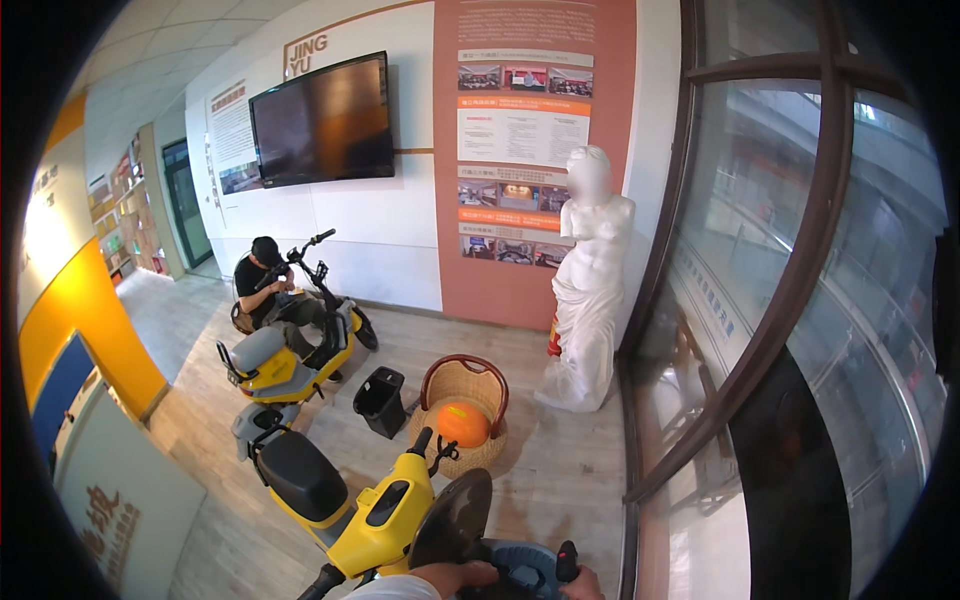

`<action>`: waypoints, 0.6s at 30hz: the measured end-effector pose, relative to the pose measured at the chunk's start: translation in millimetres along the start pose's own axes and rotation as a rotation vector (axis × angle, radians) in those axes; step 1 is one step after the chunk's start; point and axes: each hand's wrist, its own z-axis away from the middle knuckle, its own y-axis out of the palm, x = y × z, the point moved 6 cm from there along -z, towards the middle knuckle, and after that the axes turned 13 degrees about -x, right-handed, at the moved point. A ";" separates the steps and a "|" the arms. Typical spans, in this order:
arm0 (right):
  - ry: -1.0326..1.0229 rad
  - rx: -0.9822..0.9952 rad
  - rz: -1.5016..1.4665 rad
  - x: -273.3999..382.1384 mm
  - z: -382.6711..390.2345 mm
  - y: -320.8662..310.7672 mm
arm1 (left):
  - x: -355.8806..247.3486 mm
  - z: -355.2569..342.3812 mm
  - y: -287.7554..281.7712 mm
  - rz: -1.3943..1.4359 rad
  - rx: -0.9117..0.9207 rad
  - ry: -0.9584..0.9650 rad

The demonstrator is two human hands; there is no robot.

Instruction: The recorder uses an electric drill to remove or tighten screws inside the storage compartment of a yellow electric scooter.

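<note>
At the lower edge, my left hand (pixel 478 574) reaches in from under a pale sleeve, closed at the side of a grey-blue tub (pixel 535 562). What its fingers hold is hidden. My right hand (pixel 584 584), cut off by the lower edge, closes round an upright black handle (pixel 568 560) with a touch of red; the rest of that thing is out of sight. Just beyond my left hand stands a dark, rounded panel (pixel 455 515). Left of it is a yellow electric scooter (pixel 385 520) with a black seat.
Ahead are a wicker chair (pixel 470 372) with an orange cushion-like thing (pixel 463 425) and a black bin (pixel 380 400). A person (pixel 265 285) sits beside another yellow scooter (pixel 270 365). A white statue (pixel 590 280) stands by the dark-framed window (pixel 735 370); a screen (pixel 325 120) hangs on the wall.
</note>
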 end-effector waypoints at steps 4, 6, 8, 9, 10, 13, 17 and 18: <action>0.029 0.001 -0.038 -7.0 -2.2 3.2 | -5.4 -0.1 -2.5 0.040 -0.006 -0.062; 0.011 0.004 -0.034 -8.8 -3.8 4.9 | -7.2 0.7 -3.1 0.018 -0.053 -0.034; -0.007 0.007 -0.028 -4.7 -2.7 2.9 | -10.5 3.6 -3.7 -0.036 -0.084 0.007; -0.047 -0.025 -0.087 2.9 1.0 -0.7 | -13.9 5.5 -5.1 -0.092 -0.113 0.050; -0.086 -0.058 -0.146 10.7 3.7 -5.0 | -14.9 6.9 -5.3 -0.091 -0.117 0.049; -0.053 -0.029 -0.111 13.3 5.7 -7.4 | -11.9 12.2 -13.7 -0.108 -0.160 -0.006; 0.024 0.019 0.041 8.5 -0.3 -7.4 | -6.3 10.1 -3.9 -0.053 -0.511 0.192; 0.015 0.019 0.052 12.0 -0.9 -6.6 | -3.3 11.5 -1.2 -0.056 -0.580 0.220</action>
